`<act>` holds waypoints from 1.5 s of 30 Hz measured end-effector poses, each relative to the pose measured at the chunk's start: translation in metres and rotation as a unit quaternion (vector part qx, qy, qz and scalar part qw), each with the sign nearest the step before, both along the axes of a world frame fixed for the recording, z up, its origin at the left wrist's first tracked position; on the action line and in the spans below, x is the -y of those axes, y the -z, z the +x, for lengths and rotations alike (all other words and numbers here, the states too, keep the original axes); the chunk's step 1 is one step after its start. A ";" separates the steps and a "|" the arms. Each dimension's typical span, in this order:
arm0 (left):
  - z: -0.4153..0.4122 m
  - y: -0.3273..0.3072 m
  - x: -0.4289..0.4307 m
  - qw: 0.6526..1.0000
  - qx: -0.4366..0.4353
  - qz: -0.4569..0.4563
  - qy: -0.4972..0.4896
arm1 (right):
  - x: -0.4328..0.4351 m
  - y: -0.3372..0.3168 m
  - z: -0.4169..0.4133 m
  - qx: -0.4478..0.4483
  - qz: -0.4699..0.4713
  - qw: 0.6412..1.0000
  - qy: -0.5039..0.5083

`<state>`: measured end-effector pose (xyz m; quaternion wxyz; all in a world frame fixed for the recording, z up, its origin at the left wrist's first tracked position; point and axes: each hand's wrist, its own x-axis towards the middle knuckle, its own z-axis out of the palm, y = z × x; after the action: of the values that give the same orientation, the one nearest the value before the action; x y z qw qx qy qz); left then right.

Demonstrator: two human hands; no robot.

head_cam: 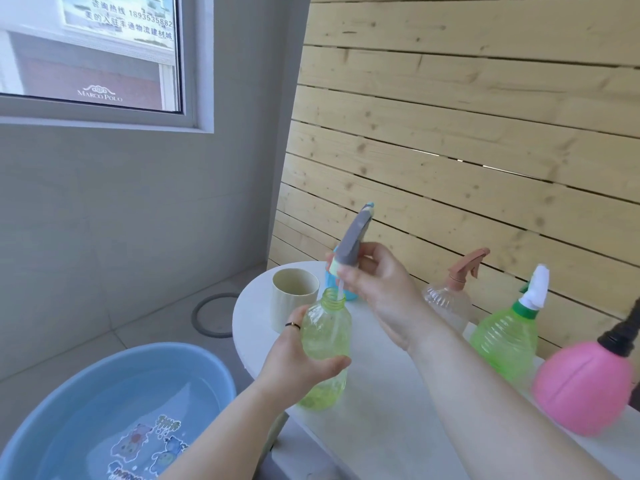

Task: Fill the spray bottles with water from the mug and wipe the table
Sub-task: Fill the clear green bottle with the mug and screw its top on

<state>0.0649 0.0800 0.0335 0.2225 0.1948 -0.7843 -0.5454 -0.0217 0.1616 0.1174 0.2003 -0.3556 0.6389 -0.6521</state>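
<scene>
My left hand (pixel 294 362) grips a yellow-green spray bottle (pixel 325 337) standing on the white table (pixel 398 420); its neck is uncapped. My right hand (pixel 377 289) holds a grey spray head (pixel 353 244) just above that neck, and its dip tube reaches down into the bottle. A cream mug (pixel 292 299) stands behind the bottle near the table's far left end. A blue bottle (pixel 346 292) is mostly hidden behind my right hand.
Along the wooden slat wall stand a clear bottle with a pink-brown sprayer (pixel 450 299), a green bottle with a white sprayer (pixel 509 337) and a pink round sprayer (pixel 585 386). A blue basin of water (pixel 114 410) sits on the floor at lower left.
</scene>
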 end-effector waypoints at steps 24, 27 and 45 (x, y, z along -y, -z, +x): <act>-0.007 0.008 -0.028 0.995 -0.019 0.036 -0.087 | 0.000 0.039 0.025 -0.166 0.044 0.973 0.155; -0.003 0.010 -0.027 0.996 -0.017 0.024 -0.081 | -0.004 0.039 0.019 -0.128 0.029 0.983 0.125; 0.006 0.003 -0.017 0.996 0.066 -0.065 -0.008 | -0.017 0.032 -0.002 -0.047 0.043 0.998 -0.002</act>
<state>0.0711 0.0973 0.0305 0.1873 0.2216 -0.8294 -0.4774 -0.0233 0.1786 0.0859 0.1864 -0.3779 0.6744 -0.6063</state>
